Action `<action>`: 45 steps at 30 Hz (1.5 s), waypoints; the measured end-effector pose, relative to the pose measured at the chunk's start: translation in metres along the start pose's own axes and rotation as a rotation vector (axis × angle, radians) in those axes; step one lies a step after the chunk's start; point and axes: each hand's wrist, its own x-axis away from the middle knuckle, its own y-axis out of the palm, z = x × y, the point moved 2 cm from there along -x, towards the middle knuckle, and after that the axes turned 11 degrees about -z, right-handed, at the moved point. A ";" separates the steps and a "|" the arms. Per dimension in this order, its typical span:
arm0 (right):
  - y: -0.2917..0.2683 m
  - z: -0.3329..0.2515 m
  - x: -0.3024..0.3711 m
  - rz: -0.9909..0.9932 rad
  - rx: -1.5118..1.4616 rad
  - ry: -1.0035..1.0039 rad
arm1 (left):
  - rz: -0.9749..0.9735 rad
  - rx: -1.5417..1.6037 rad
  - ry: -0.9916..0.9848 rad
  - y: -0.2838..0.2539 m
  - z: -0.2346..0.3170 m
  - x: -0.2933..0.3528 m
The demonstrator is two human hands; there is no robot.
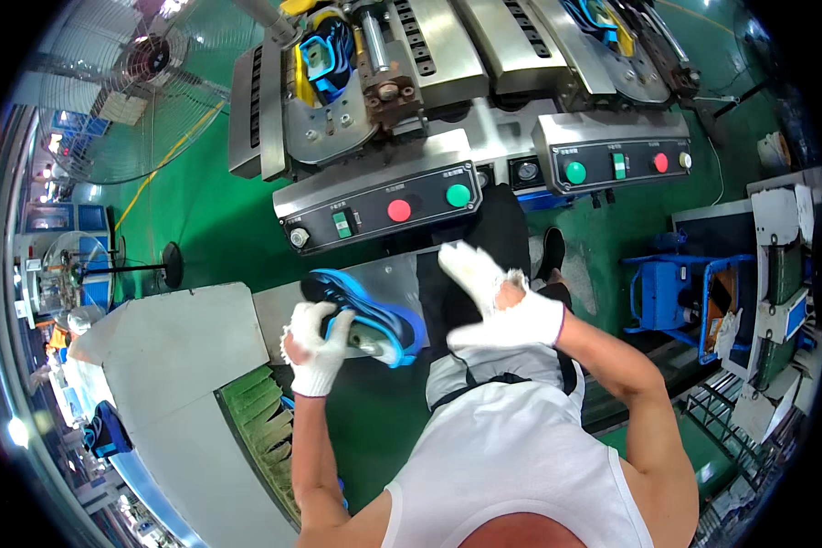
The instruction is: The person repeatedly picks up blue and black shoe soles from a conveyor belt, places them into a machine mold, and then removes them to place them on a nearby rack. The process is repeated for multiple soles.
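A blue and black shoe upper (pixel 388 315) hangs in front of me on the left, tilted, with its pale inside partly showing. My left hand (pixel 318 347), in a white knitted glove with worn fingertips, is closed on its near edge. My right hand (pixel 502 306), gloved the same way, is held over my lap with fingers apart and nothing in it. Beyond the hands stands a metal machine with a control panel (pixel 374 212). Another blue and black shoe upper (pixel 324 57) sits in the machine's left station, against yellow parts.
A second control panel (pixel 616 164) is at the right. Left of me is a pale table (pixel 173 365) beside a green fringed strip (pixel 256 416). A large fan (pixel 146 59) stands far left. A blue frame cart (pixel 685 297) and a rack (pixel 781 301) are at right.
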 end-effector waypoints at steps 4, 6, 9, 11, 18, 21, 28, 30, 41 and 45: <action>0.026 -0.016 0.075 0.002 -0.104 0.095 | -0.095 0.067 0.214 0.030 0.114 -0.044; 0.030 -0.018 0.110 0.178 -0.123 0.235 | -0.200 0.067 0.380 0.059 0.173 -0.059; 0.025 -0.016 0.149 0.465 -0.215 0.470 | -0.349 0.007 0.648 0.100 0.255 -0.061; 0.054 0.010 0.175 0.674 -0.101 0.551 | -0.409 -0.002 0.941 0.128 0.309 -0.054; 0.086 0.028 0.298 1.334 -0.406 0.645 | -0.653 0.256 1.515 0.181 0.453 -0.001; 0.073 0.060 0.361 1.808 -0.935 0.501 | -0.689 0.599 1.634 0.158 0.487 0.000; -0.176 0.106 0.524 2.007 -0.120 1.069 | -0.806 0.407 1.295 0.204 0.426 -0.051; -0.243 0.164 0.583 2.069 -0.395 0.974 | -0.841 0.328 1.136 0.219 0.390 -0.063; -0.364 0.322 0.772 1.831 -0.084 1.149 | -0.699 0.267 0.217 0.203 0.219 -0.039; -0.316 0.288 0.670 1.629 0.700 1.197 | -0.457 0.262 0.042 0.180 0.188 -0.019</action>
